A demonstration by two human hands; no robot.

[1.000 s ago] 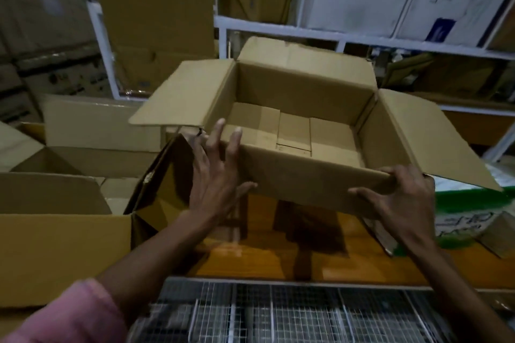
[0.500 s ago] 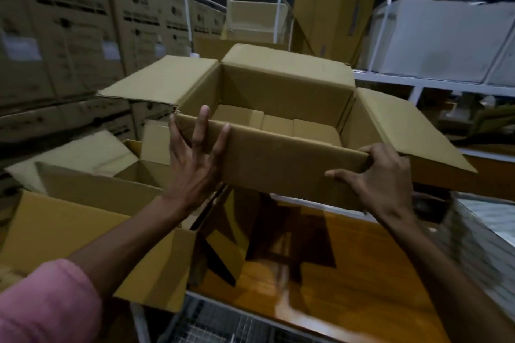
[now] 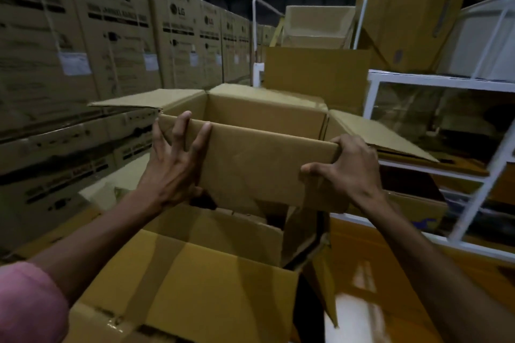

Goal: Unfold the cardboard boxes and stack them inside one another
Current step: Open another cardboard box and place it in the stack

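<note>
Glossy orange-brown tabletop [image 3: 359, 281] with open cardboard boxes on it, beside a white metal shelf rack.

The tabletop fills the lower right and reflects the overhead light in pale streaks. A large open cardboard box [image 3: 211, 287] stands at its left part, flaps [image 3: 320, 276] spread, the nearest one hanging over the wood. To the right a white shelf rack [image 3: 434, 83] rises at the tabletop's far edge; a blue-printed carton [image 3: 418, 214] sits on its lower level, and a tall tilted carton [image 3: 412, 8] leans above it.

Wall of stacked LG cartons [image 3: 117, 36] on the left, white metal shelving [image 3: 434, 83] on the right — glossy orange floor [image 3: 362, 273] below
</note>
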